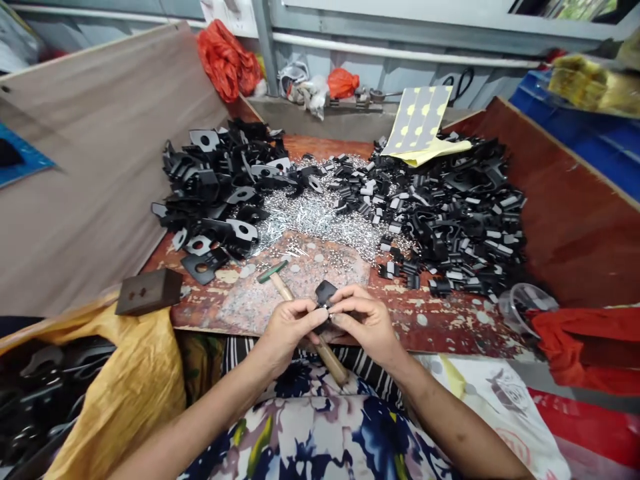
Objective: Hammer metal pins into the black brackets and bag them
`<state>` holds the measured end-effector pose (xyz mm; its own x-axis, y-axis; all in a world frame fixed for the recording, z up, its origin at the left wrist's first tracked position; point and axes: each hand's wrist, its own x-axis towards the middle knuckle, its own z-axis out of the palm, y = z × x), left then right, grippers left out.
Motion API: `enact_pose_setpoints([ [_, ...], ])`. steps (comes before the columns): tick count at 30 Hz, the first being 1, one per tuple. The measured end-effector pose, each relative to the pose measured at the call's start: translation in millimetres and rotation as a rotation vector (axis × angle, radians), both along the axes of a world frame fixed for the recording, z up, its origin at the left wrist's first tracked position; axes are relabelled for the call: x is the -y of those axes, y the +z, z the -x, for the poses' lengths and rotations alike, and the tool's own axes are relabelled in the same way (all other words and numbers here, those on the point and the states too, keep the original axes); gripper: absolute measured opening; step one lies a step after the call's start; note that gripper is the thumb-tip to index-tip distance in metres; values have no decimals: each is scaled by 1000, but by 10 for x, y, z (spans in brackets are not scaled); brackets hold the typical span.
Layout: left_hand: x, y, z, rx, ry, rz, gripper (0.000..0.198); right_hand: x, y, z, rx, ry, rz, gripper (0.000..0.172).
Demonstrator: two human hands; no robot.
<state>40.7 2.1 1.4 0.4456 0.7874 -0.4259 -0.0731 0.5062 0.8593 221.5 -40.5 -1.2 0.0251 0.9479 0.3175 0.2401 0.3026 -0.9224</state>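
My left hand is closed on a small black part, which sticks up between the fingertips of both hands. My right hand pinches at the same part from the right, thumb and forefinger around a small shiny metal piece; its exact shape is too small to tell. Below the hands lies a hammer with a green head and a wooden handle that overhangs the table's front edge. Small silver pins are heaped beyond the hands on a speckled slab.
Black plates with holes pile up at the left, small black clips at the right. A brown block sits at the front left edge, beside a yellow sack. A clear plastic cup and side boards bound the right.
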Motion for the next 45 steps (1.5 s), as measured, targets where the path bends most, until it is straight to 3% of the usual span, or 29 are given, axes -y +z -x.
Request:
enact_pose_setpoints([
  [5, -27, 4, 209, -82, 65, -136, 44, -268, 0, 4, 184, 82, 6, 10],
  [9, -51, 47, 334, -120, 133, -165, 35, -876, 37, 25, 754, -30, -54, 23],
  [11, -56, 54, 372, -108, 165, -156, 32, -1184, 19, 135, 1001, -18, -65, 28],
  [14, -64, 40, 435, -71, 213, -145, 32, -1479, -42, 347, 1105, 12, -71, 27],
  [17, -88, 24, 523, -34, 257, -98, 34, -1570, -88, 449, 1156, 36, -82, 24],
  [23, -167, -13, 714, 93, 312, 21, 28, -1463, -28, 183, 1134, 63, -116, 22],
  [28, -204, -69, 751, 262, 375, 48, 22, -994, 173, 159, 605, 20, -118, 11],
  [32, -227, -75, 665, 299, 416, 92, 31, -638, 313, 382, 333, 115, -115, 10],
  [37, -224, -71, 553, 308, 389, 80, 32, -546, 350, 559, 415, 113, -252, 15],
  [45, -180, -53, 511, 368, 415, 77, 36, -545, 298, 624, 559, 21, -322, 15],
])
